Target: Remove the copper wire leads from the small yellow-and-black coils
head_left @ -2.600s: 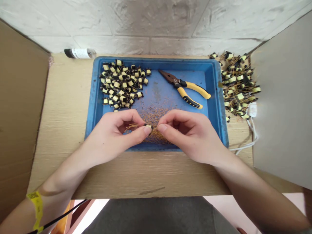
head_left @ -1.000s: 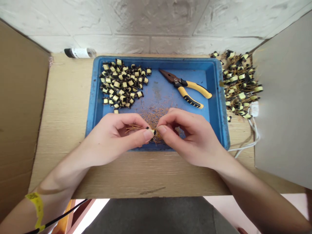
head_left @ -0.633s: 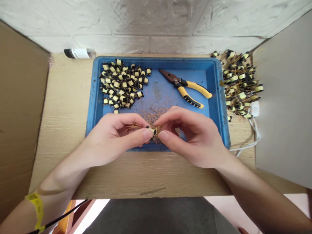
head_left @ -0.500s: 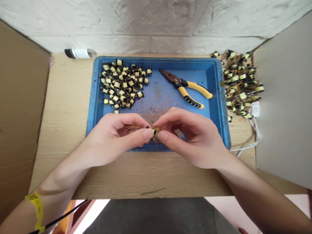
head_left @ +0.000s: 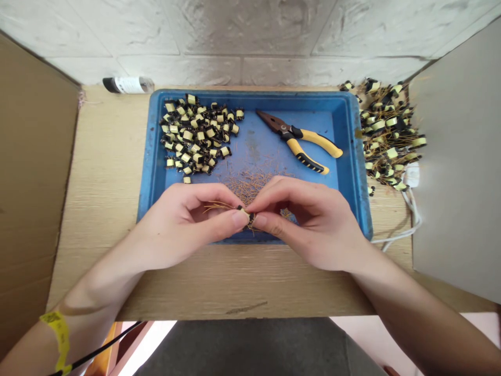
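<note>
Over the front of the blue tray (head_left: 352, 172), my left hand (head_left: 191, 224) pinches a small black and yellow coil part (head_left: 245, 211) between thumb and forefinger. Thin copper-coloured wires stick out of the part to the left. My right hand (head_left: 305, 222) is closed at the part's right end, its thumb and forefinger touching it; any wire between them is too small to make out. Beneath my hands lies a heap of wire clippings (head_left: 248, 188). Similar coil parts (head_left: 195, 136) are piled at the tray's left.
Pliers (head_left: 299, 141) with yellow and black handles lie in the tray's back right. Right of the tray is a pile of parts with long wires (head_left: 391, 136), beside a white cable (head_left: 410, 224). A small bottle (head_left: 129, 85) lies at the back left.
My fingertips and the part have shifted very slightly right and down, and the fingers are closer together around it. The tray looks otherwise the same.
</note>
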Tool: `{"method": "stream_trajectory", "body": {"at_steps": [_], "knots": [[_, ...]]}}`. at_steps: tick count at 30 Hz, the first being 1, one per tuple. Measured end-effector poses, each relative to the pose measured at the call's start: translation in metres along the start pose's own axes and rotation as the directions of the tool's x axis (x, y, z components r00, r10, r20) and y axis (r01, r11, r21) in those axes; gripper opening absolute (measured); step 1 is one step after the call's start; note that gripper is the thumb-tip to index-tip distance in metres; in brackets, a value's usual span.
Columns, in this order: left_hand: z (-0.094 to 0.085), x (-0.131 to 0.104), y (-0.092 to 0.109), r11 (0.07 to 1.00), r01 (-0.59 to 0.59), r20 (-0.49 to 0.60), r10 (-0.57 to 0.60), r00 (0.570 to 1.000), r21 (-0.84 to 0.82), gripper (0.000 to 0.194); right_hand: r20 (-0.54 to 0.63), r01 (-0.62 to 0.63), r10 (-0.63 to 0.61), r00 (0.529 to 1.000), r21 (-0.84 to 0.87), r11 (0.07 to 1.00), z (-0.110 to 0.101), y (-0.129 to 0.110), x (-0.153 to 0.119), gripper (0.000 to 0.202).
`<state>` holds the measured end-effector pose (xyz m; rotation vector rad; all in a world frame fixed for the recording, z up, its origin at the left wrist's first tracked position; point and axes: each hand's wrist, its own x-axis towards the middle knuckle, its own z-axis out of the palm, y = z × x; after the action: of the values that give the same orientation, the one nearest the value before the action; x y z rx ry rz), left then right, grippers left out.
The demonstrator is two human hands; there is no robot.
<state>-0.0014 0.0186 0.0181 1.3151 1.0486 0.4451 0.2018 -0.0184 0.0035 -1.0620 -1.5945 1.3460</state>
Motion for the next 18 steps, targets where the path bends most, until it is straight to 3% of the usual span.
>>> {"method": "stream_trajectory", "body": {"at_steps": [18], "knots": [[0.0008,-0.0003,0.0034,0.999,-0.004,-0.006,0.005,1.0,0.032,0.006,-0.016,-0.104,0.105,0.994,0.055,0.993,0.0032,-0.0023,-0.0008,0.006]]}}
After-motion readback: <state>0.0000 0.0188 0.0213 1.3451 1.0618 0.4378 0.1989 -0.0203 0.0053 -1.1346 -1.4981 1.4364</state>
